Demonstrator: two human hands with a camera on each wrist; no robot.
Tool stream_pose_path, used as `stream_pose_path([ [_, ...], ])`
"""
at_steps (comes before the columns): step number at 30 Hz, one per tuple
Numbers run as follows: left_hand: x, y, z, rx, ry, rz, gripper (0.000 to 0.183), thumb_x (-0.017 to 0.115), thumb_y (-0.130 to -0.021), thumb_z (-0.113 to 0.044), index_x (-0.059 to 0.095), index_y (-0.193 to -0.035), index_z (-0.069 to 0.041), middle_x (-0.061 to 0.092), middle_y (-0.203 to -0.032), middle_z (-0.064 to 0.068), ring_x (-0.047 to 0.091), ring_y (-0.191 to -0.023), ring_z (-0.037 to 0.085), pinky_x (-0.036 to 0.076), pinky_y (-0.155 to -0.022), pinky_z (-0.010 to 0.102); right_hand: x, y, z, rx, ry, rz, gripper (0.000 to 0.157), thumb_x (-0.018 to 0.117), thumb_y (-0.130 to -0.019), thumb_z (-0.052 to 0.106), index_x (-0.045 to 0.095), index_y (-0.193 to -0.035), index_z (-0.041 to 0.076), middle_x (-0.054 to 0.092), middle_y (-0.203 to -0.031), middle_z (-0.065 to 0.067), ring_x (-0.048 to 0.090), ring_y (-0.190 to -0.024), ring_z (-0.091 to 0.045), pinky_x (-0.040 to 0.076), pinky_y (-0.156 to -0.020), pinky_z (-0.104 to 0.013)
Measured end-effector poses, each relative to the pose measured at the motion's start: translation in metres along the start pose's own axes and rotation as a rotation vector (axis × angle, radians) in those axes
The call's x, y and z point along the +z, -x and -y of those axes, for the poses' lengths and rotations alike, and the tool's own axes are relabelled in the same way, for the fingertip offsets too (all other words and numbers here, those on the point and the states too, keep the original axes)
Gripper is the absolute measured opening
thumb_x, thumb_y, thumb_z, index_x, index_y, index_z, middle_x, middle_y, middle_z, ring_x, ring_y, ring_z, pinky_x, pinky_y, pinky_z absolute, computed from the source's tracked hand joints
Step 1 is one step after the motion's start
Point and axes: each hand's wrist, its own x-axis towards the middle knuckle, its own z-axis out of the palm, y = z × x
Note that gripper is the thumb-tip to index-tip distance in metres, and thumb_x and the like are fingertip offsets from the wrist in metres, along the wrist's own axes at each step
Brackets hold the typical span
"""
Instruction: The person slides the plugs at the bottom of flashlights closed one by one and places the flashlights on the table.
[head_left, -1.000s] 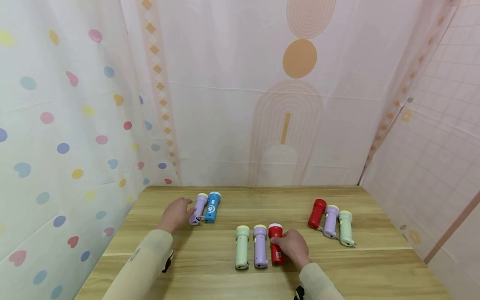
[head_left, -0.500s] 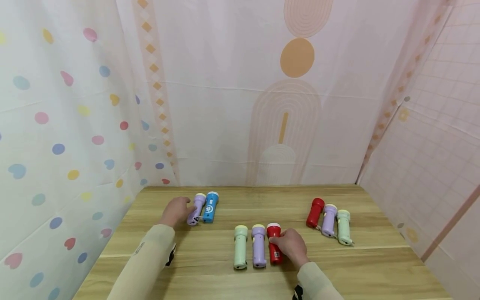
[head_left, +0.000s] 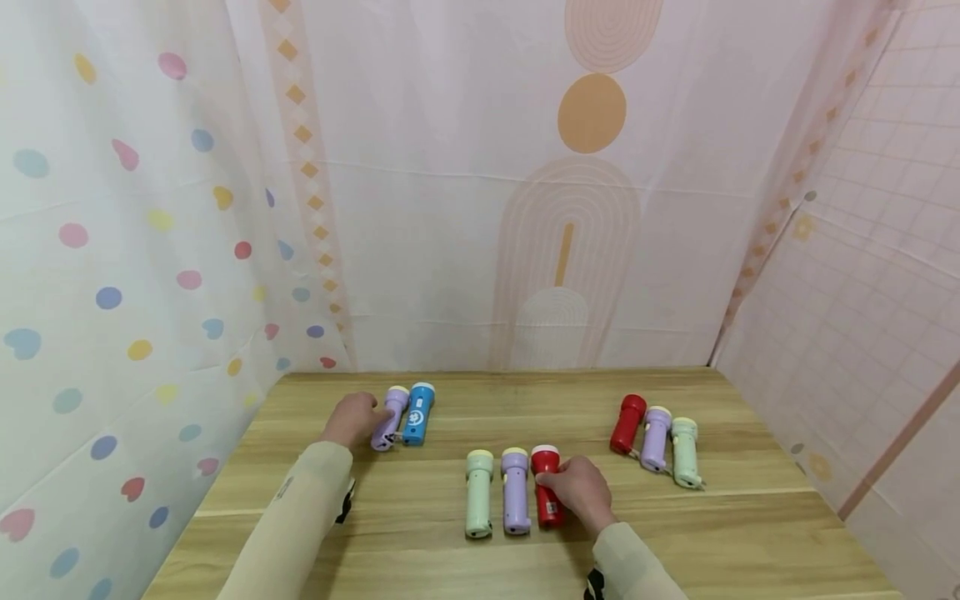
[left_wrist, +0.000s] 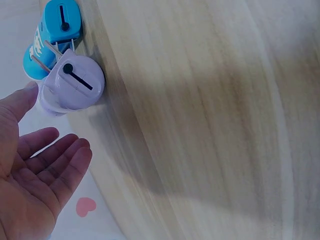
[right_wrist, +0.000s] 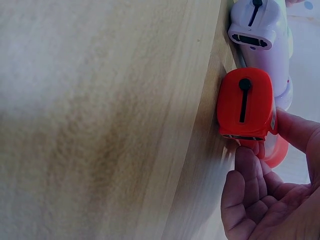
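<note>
In the head view, my right hand (head_left: 581,489) pinches a red flashlight (head_left: 547,508), the rightmost of three in the front middle row. The right wrist view shows its red end cap (right_wrist: 245,100), with the thumb on one side and fingertips under the other. Left of it lie a purple flashlight (head_left: 516,496) and a pale green flashlight (head_left: 478,500). My left hand (head_left: 352,421) is at another purple flashlight (head_left: 390,421) at the back left, its thumb touching the side and the other fingers loosely bent, apart from it. A blue flashlight (head_left: 418,417) lies alongside.
On the right side of the wooden table (head_left: 600,558) lie a red flashlight (head_left: 627,427), a purple flashlight (head_left: 656,440) and a pale green flashlight (head_left: 685,454), side by side. Patterned curtains (head_left: 435,250) hang behind the table and along both sides.
The head view has shifted slightly. My left hand has edged right, closer against the purple flashlight. My right hand keeps its pinch on the red flashlight, which stays in place.
</note>
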Motion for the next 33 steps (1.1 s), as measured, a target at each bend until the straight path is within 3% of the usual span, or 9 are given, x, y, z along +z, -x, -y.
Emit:
stream_pose_path([
  [7, 0.000, -0.004, -0.004, -0.020, 0.009, 0.013, 0.043, 0.066, -0.093, -0.028, 0.064, -0.103, 0.013, 0.067, -0.097, 0.024, 0.063, -0.089, 0.037, 0.049, -0.084, 0.051, -0.002, 0.001, 0.002, 0.009, 0.004, 0.002, 0.031, 0.079, -0.084, 0.030, 0.065, -0.087, 0.003, 0.059, -0.077, -0.006, 0.054, -0.071, -0.023, 0.042, -0.062, -0.033],
  [13, 0.003, -0.010, -0.007, -0.050, 0.025, 0.044, 0.034, 0.064, -0.094, -0.030, 0.061, -0.082, 0.002, 0.058, -0.074, 0.010, 0.053, -0.069, 0.024, 0.045, -0.065, 0.038, -0.001, -0.001, 0.001, 0.011, 0.011, -0.006, 0.031, 0.079, -0.084, 0.031, 0.065, -0.088, 0.003, 0.059, -0.078, -0.006, 0.054, -0.072, -0.023, 0.042, -0.063, -0.033],
  [26, 0.007, -0.014, -0.005, -0.061, -0.004, 0.078, 0.037, 0.061, -0.096, -0.031, 0.058, -0.074, -0.001, 0.055, -0.071, 0.010, 0.051, -0.066, 0.023, 0.043, -0.063, 0.036, 0.003, -0.006, 0.000, 0.027, -0.009, -0.002, 0.030, 0.079, -0.084, 0.030, 0.065, -0.089, 0.004, 0.060, -0.078, -0.005, 0.055, -0.072, -0.022, 0.042, -0.062, -0.033],
  [33, 0.008, -0.015, -0.010, -0.086, 0.027, 0.115, 0.036, 0.060, -0.097, -0.030, 0.060, -0.078, 0.000, 0.056, -0.072, 0.010, 0.052, -0.067, 0.023, 0.044, -0.064, 0.035, 0.003, -0.006, -0.001, 0.024, -0.004, -0.008, 0.030, 0.079, -0.084, 0.031, 0.066, -0.088, 0.004, 0.060, -0.077, -0.005, 0.055, -0.071, -0.021, 0.042, -0.062, -0.032],
])
